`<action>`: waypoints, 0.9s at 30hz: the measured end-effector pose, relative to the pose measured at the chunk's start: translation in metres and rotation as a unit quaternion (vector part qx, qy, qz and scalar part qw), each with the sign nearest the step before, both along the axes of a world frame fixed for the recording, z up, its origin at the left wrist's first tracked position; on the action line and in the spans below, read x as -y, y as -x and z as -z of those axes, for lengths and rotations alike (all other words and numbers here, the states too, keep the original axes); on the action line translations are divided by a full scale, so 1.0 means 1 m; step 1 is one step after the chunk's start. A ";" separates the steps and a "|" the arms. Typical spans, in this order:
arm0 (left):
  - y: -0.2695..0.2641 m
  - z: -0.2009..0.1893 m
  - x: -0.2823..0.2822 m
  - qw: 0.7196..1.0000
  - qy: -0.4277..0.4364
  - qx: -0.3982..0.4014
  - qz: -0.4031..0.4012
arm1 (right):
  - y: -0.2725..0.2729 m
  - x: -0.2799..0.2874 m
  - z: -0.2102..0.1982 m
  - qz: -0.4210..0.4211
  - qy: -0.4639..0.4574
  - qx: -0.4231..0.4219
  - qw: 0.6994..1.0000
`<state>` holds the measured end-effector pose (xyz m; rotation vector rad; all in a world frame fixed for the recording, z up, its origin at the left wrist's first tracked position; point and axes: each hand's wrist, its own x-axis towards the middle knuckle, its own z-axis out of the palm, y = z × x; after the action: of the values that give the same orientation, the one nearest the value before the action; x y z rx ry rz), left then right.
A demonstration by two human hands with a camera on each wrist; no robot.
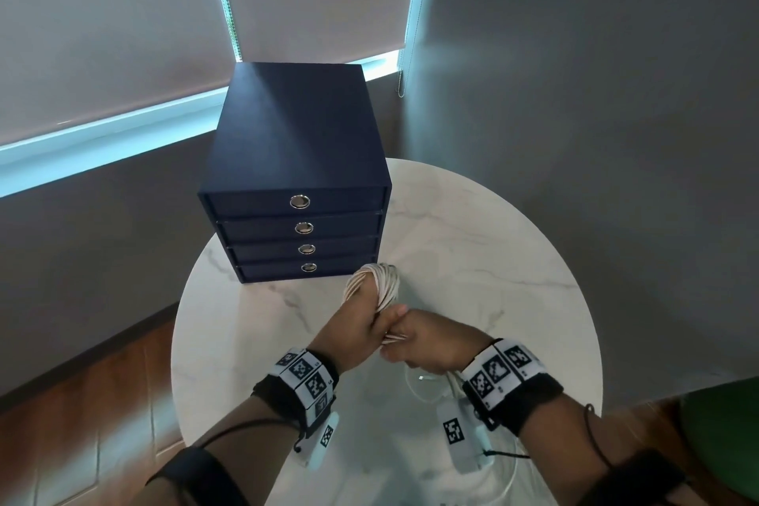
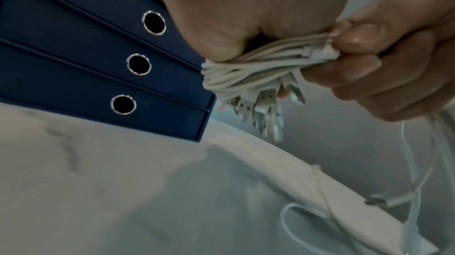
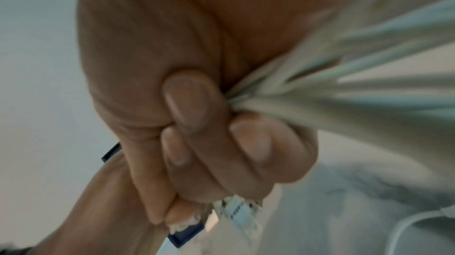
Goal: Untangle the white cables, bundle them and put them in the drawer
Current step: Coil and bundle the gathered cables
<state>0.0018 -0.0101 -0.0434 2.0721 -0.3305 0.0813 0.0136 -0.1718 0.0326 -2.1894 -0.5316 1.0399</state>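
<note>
Over tabletop centre, just in front of drawer unit (image 1: 297, 193): L hand (image 1: 361, 327) fist closed round looped bundle of white cables (image 1: 376, 283), coil sticking up past knuckles. R hand (image 1: 435, 345) touching L, fingers (image 2: 354, 68) pinching bundle's gathered end; USB plugs (image 2: 263, 115) dangle below. Loose cable (image 1: 423, 384) trails from R hand to tabletop's near edge. Unit: navy, 4 drawers, all shut, contents hidden, ring pulls. Round white marble tabletop (image 1: 493, 259); grey wall, blinds (image 1: 102, 12) behind.
</note>
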 end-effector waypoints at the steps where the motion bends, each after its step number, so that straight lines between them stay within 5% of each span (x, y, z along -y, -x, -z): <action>1: 0.000 -0.004 0.001 1.000 -0.001 0.000 0.024 | -0.003 0.002 -0.003 0.011 0.002 -0.014 1.000; 7: -0.001 -0.020 0.009 0.982 -0.082 -0.145 0.093 | -0.020 0.013 -0.026 -0.040 0.035 -0.030 0.998; 14: -0.003 -0.027 0.020 0.993 -0.084 -0.039 0.072 | -0.039 0.026 -0.036 -0.043 0.072 0.005 0.996; 17: 0.000 -0.031 0.021 0.994 -0.063 -0.068 0.052 | -0.047 0.035 -0.041 -0.032 0.091 0.078 0.992; 23: 0.004 -0.043 0.016 0.971 0.093 -0.210 0.059 | -0.076 0.060 -0.038 0.034 0.097 0.217 0.971; 27: 0.009 -0.063 0.025 0.922 0.281 -0.238 0.120 | -0.078 0.059 -0.031 0.080 0.112 0.307 0.942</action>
<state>-0.0074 -0.0353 0.0200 1.4080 -0.2209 -0.4263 0.0917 -0.2311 0.0633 -2.7118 -0.5051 0.3225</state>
